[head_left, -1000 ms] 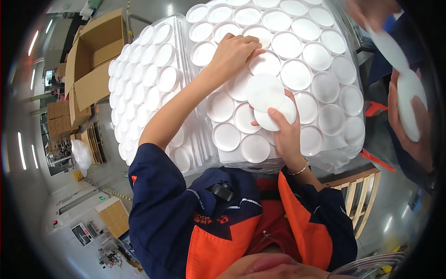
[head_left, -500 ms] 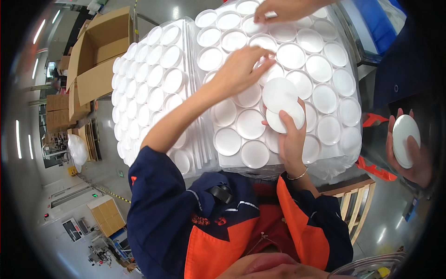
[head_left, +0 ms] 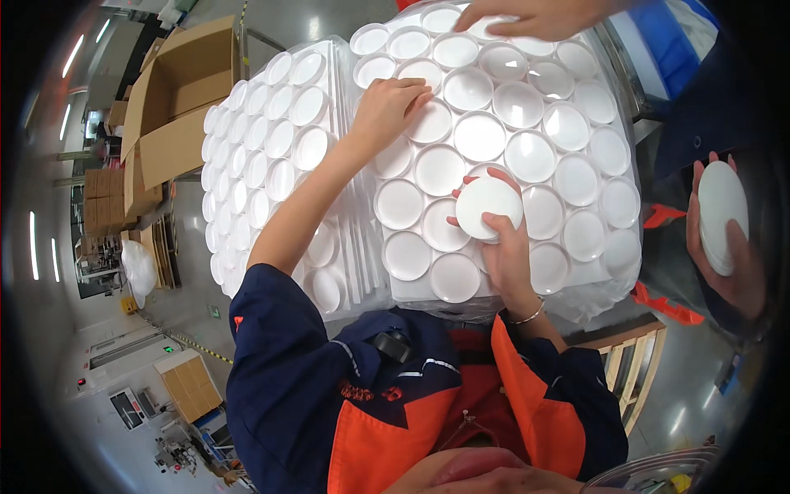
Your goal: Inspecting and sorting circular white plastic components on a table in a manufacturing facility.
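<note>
White round shallow dishes [head_left: 480, 136] stand in close rows on a stacked, plastic-wrapped load in front of me. My right hand [head_left: 506, 243] grips a small stack of flat white discs [head_left: 487, 206], thumb across the top disc and fingers curled under, above the near dishes. Farther off to the left, my left hand [head_left: 388, 115] reaches over the rows. Its fingers are bent together with their tips at the rim of a dish [head_left: 429, 122]. Whatever those fingertips hold, if anything, is hidden.
Another person's hand [head_left: 543, 16] reaches over the far dishes; their other hand [head_left: 728, 272] holds white discs [head_left: 722, 216] at the right. A second batch of dishes [head_left: 309, 105] stands left. Beyond are an open cardboard box [head_left: 185, 90] and a blue bin [head_left: 658, 45]. A wooden pallet [head_left: 629, 370] shows near right.
My left hand has moved left to another dish, its fingers drawing closer together. My right hand shifted slightly; its discs, fanned out before, now lie stacked evenly. The other person's far hand moved right.
</note>
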Available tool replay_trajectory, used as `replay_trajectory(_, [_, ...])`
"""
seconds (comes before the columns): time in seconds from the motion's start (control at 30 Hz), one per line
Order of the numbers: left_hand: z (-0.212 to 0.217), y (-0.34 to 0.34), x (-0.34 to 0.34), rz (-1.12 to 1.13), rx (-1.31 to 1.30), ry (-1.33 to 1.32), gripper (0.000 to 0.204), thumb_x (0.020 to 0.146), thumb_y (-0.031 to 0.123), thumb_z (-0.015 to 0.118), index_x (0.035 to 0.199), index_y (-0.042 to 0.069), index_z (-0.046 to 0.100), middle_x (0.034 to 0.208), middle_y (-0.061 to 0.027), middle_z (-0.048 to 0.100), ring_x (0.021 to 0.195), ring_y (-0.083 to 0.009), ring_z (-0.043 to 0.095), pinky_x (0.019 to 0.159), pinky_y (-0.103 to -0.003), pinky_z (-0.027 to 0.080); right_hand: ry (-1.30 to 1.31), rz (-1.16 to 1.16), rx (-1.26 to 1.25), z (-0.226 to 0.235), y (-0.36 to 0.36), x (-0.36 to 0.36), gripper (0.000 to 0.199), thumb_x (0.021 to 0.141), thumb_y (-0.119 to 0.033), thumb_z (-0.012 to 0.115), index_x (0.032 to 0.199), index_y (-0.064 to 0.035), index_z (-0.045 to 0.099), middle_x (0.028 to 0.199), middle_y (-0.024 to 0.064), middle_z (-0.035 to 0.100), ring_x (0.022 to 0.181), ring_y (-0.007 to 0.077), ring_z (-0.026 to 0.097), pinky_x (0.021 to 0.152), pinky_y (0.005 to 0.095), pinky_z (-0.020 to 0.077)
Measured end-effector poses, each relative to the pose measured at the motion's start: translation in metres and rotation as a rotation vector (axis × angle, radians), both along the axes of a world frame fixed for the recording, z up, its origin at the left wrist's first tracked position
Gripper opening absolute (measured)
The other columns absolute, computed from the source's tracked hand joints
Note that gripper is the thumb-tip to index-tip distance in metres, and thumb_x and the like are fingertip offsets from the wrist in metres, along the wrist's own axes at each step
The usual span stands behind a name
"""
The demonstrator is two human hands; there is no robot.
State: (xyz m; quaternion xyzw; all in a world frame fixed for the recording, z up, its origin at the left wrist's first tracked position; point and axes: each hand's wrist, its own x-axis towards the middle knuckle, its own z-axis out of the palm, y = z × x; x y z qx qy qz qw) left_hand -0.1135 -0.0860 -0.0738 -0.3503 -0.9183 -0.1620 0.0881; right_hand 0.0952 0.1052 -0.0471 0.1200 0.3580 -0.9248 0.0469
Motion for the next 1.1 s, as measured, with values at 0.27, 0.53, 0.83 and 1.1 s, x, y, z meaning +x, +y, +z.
replay_trajectory(0.27, [0.015, 0.014, 0.003, 0.085, -0.229, 0.029, 0.037, 0.102, 0.037, 0.052, 0.124, 0.012, 0.066, 0.125, -0.0107, 0.067, 0.113, -0.0331, 0.059, 0.098, -0.045, 0.042, -0.055, -0.012, 0.053, 0.003, -0.003, -0.004, 0.056, 0.092, -0.004, 0.058, 0.144, -0.0012, 0.037, 0.129, 0.0193, 0.056, 0.115, 0.0302, 0.063, 0.081, 0.0402, 0.0629])
replay_trajectory(0.53, [0.078, 0.029, 0.086, -0.004, 0.282, -0.788, 0.025, 0.099, 0.024, 0.062, 0.111, 0.004, 0.071, 0.096, -0.0107, 0.073, 0.094, -0.0167, 0.068, 0.079, -0.033, 0.052, 0.006, -0.051, 0.094, -0.009, -0.002, -0.005, 0.051, 0.095, -0.008, 0.062, 0.140, 0.0007, 0.040, 0.126, 0.0172, 0.056, 0.109, 0.0258, 0.064, 0.073, 0.0363, 0.0647])
replay_trajectory(0.83, [0.091, 0.024, 0.082, -0.032, 0.190, -0.811, 0.019, 0.092, 0.014, 0.071, 0.106, 0.001, 0.074, 0.094, -0.0055, 0.076, 0.086, -0.0106, 0.067, 0.080, -0.029, 0.053, 0.016, -0.002, 0.098, 0.000, -0.008, -0.008, 0.052, 0.095, -0.011, 0.059, 0.141, -0.0008, 0.038, 0.127, 0.0189, 0.057, 0.108, 0.0279, 0.065, 0.072, 0.0355, 0.0629])
replay_trajectory(1.1, [0.059, -0.043, -0.019, 0.298, 0.165, 0.273, 0.014, 0.089, 0.023, 0.074, 0.096, 0.012, 0.078, 0.080, -0.0083, 0.075, 0.066, -0.0173, 0.071, 0.061, -0.030, 0.053, -0.010, 0.060, 0.059, 0.004, -0.005, -0.006, 0.051, 0.095, -0.012, 0.056, 0.141, -0.0021, 0.039, 0.125, 0.0215, 0.058, 0.108, 0.0308, 0.066, 0.072, 0.0348, 0.0629])
